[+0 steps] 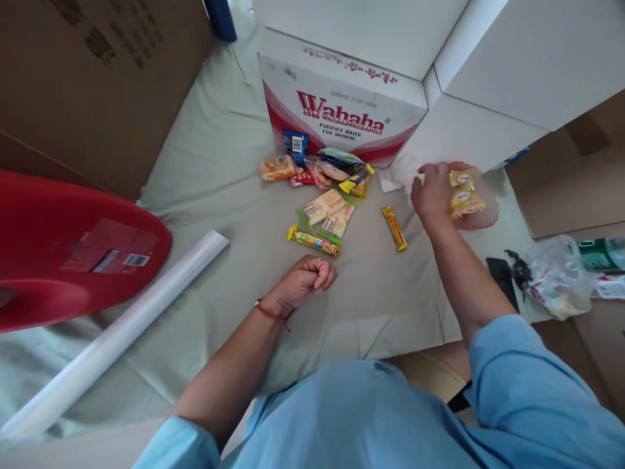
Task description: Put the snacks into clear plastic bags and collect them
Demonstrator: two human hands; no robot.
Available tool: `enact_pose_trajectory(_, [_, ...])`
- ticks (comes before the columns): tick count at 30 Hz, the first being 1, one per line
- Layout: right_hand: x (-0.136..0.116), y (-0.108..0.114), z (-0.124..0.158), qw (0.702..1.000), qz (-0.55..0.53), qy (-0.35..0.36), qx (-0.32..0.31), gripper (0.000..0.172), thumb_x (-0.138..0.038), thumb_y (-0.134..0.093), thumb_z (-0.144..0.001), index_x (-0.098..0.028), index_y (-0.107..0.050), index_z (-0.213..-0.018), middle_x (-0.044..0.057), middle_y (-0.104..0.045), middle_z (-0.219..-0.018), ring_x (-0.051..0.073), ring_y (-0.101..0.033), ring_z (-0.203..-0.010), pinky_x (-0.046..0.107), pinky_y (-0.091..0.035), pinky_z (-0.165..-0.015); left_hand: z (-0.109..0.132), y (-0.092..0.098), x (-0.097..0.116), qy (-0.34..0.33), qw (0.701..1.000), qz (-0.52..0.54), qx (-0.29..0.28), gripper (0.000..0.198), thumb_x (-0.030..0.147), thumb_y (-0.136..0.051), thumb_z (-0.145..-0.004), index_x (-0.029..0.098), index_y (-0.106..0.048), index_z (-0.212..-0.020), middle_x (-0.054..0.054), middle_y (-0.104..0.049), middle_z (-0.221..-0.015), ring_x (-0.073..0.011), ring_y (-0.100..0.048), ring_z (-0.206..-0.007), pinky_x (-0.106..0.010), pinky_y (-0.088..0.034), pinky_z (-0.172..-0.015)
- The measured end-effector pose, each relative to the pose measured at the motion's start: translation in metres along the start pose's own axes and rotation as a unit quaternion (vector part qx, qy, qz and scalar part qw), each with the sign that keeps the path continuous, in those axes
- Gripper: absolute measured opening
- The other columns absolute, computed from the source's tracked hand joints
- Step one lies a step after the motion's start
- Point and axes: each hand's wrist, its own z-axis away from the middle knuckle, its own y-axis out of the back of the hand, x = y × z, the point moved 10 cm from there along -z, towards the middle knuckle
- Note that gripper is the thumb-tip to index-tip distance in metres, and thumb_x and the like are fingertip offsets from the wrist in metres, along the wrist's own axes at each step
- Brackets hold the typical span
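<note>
My left hand [313,277] rests on the cloth as a closed fist, with nothing visible in it. Just beyond it lie a yellow snack bar [313,241] and two green-edged wrapped crackers [322,207]. My right hand [433,192] is over the left side of a pinkish see-through plate [483,212], its thumb apart from its curved, slightly blurred fingers. Small yellow packets [463,195] lie on that plate. Crumpled white plastic [405,174] is beside the right fingertips; whether they touch it is unclear. Another yellow-wrapped bar [394,228] lies left of my right wrist.
A Wahaha carton [342,107] stands behind piled snack packets [336,170]. A white roll [117,332] and a red plastic object [73,254] are at left, near a cardboard box [97,85]. Keys [520,270] and a plastic bag [559,280] lie at right.
</note>
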Motion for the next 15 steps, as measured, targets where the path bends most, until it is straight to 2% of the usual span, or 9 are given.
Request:
enact_pose_trajectory(2, [0.019, 0.008, 0.009, 0.996, -0.021, -0.051, 0.072, 0.038, -0.028, -0.055, -0.093, -0.014, -0.06, -0.128, 0.021, -0.054, -0.134, 0.032, -0.058, -0.118, 0.047, -0.048, -0.097, 0.0, -0.001, 0.0, -0.002, 1.0, 0.007, 0.001, 0.023, 0.012, -0.064, -0.06, 0.019, -0.047, -0.047, 0.003, -0.044, -0.045, -0.0086, -0.035, -0.046, -0.027, -0.022, -0.051])
enact_pose_trajectory(5, [0.043, 0.001, 0.032, 0.993, -0.051, -0.054, 0.093, 0.045, -0.03, -0.056, -0.088, -0.014, -0.055, -0.13, 0.022, -0.054, -0.133, 0.034, -0.056, -0.122, 0.052, -0.048, -0.101, -0.004, -0.001, 0.0, -0.007, 1.0, 0.012, 0.002, 0.023, 0.013, -0.065, -0.06, 0.019, -0.047, -0.047, 0.003, -0.045, -0.045, -0.0087, -0.036, -0.046, -0.027, -0.023, -0.051])
enact_pose_trajectory(8, [0.059, -0.013, 0.055, 0.992, -0.098, -0.031, 0.07, 0.036, -0.027, -0.053, -0.085, -0.016, -0.059, -0.118, 0.017, -0.062, -0.116, 0.031, -0.06, -0.112, 0.053, -0.05, -0.101, -0.008, 0.0, -0.001, -0.004, 1.0, 0.011, 0.002, 0.021, 0.014, -0.068, -0.061, 0.018, -0.05, -0.05, 0.003, -0.046, -0.047, -0.0088, -0.038, -0.047, -0.027, -0.024, -0.051])
enact_pose_trajectory(11, [0.075, -0.014, 0.073, 0.973, -0.207, -0.083, 0.058, 0.017, -0.028, -0.053, -0.085, -0.019, -0.06, -0.098, 0.008, -0.064, -0.093, 0.024, -0.062, -0.094, 0.048, -0.054, -0.094, -0.01, 0.003, -0.004, 0.005, 1.0, 0.007, 0.004, 0.017, 0.016, -0.072, -0.064, 0.017, -0.057, -0.056, 0.001, -0.053, -0.054, -0.0094, -0.044, -0.051, -0.026, -0.028, -0.052])
enact_pose_trajectory(12, [0.08, -0.012, 0.08, 0.952, -0.273, -0.123, 0.065, 0.013, -0.029, -0.055, -0.084, -0.02, -0.059, -0.093, 0.005, -0.063, -0.087, 0.021, -0.061, -0.087, 0.045, -0.056, -0.089, -0.011, 0.003, -0.006, 0.01, 1.0, 0.006, 0.006, 0.014, 0.017, -0.073, -0.065, 0.017, -0.06, -0.06, 0.0, -0.056, -0.058, -0.0097, -0.046, -0.054, -0.026, -0.03, -0.053])
enact_pose_trajectory(13, [0.083, -0.01, 0.09, 0.917, -0.353, -0.169, 0.073, 0.011, -0.03, -0.059, -0.082, -0.021, -0.057, -0.089, 0.002, -0.061, -0.083, 0.018, -0.06, -0.081, 0.04, -0.057, -0.082, -0.011, 0.004, -0.008, 0.016, 1.0, 0.004, 0.011, 0.012, 0.018, -0.075, -0.067, 0.016, -0.063, -0.065, 0.0, -0.059, -0.063, -0.01, -0.048, -0.056, -0.025, -0.032, -0.054])
enact_pose_trajectory(15, [0.076, -0.01, 0.116, 0.809, -0.524, -0.256, 0.069, 0.021, -0.03, -0.07, -0.074, -0.022, -0.054, -0.085, -0.003, -0.058, -0.078, 0.012, -0.056, -0.07, 0.029, -0.055, -0.069, -0.012, 0.008, -0.012, 0.021, 0.999, -0.009, 0.034, 0.016, 0.024, -0.079, -0.072, 0.016, -0.067, -0.078, -0.001, -0.062, -0.073, -0.0102, -0.051, -0.062, -0.025, -0.036, -0.056])
